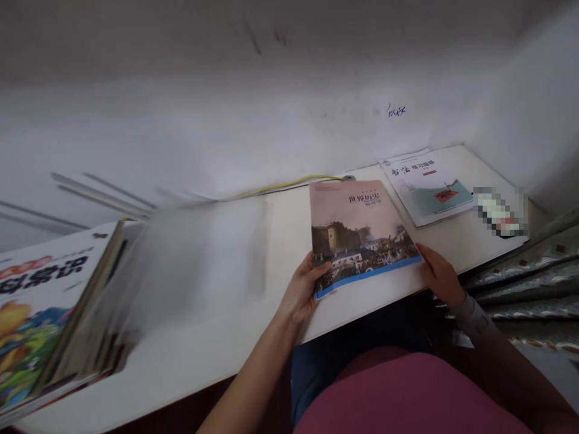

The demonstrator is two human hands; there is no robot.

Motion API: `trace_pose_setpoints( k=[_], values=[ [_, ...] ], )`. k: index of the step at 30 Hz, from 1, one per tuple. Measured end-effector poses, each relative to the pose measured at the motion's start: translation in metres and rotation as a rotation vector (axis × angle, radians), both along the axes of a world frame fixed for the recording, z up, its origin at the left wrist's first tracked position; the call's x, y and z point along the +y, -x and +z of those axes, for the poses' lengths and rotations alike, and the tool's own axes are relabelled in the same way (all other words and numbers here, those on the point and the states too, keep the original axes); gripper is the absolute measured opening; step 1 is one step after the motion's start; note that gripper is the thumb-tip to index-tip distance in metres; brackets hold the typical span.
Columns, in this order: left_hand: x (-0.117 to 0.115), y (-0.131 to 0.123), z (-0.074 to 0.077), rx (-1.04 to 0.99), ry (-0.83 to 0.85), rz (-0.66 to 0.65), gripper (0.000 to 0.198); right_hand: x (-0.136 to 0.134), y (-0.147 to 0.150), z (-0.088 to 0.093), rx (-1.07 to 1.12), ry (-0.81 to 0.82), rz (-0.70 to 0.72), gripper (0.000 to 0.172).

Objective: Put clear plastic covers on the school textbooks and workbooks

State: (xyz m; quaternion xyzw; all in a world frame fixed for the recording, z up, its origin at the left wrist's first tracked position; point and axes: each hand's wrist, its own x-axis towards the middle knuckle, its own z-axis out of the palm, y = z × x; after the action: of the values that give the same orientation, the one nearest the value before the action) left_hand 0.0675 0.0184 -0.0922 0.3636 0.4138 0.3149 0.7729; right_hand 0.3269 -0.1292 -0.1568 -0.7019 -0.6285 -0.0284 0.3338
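Note:
A thin book with a pinkish cover (357, 229), a photo of a crowd by an old fortress and a blue strip along the bottom, is held just over the desk. My left hand (305, 283) grips its lower left edge, the thumb on the cover. At the lower right corner, my right hand (436, 271) pinches the book; its other fingers are partly hidden. Just beyond the held book, a second book with a white and teal cover (420, 187) lies flat on the desk.
A stack of books (40, 307), the top one with a colourful cartoon cover, sits at the left of the white desk (217, 325). A yellow cable (289, 182) runs along the wall. A blurred-out object (500, 211) lies at the right, near a patterned curtain (534, 271).

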Motion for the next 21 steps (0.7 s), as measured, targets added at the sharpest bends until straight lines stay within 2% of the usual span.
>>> trace_pose_setpoints(
  k=[3, 6, 9, 12, 16, 21],
  values=[
    [0.011, -0.035, 0.009, -0.092, -0.016, -0.019, 0.039, 0.004, 0.005, -0.002, -0.076, -0.015, -0.041, 0.035],
    [0.012, -0.098, 0.011, -0.177, 0.020, -0.081, 0.038, 0.008, 0.012, -0.002, -0.179, 0.022, -0.038, 0.030],
    [0.005, -0.166, 0.009, -0.223, 0.091, -0.074, 0.035, 0.010, 0.015, 0.000, -0.204, 0.036, -0.039, 0.030],
    [0.002, -0.216, 0.007, -0.232, 0.117, -0.106, 0.037, 0.010, 0.015, 0.001, -0.209, 0.040, -0.033, 0.031],
    [0.012, -0.250, 0.003, -0.222, 0.138, -0.079, 0.049, 0.010, 0.016, 0.000, -0.197, 0.018, -0.045, 0.031],
    [0.027, -0.267, -0.006, -0.180, 0.182, -0.040, 0.051, 0.010, 0.018, 0.001, -0.200, 0.005, -0.055, 0.030]
  ],
)
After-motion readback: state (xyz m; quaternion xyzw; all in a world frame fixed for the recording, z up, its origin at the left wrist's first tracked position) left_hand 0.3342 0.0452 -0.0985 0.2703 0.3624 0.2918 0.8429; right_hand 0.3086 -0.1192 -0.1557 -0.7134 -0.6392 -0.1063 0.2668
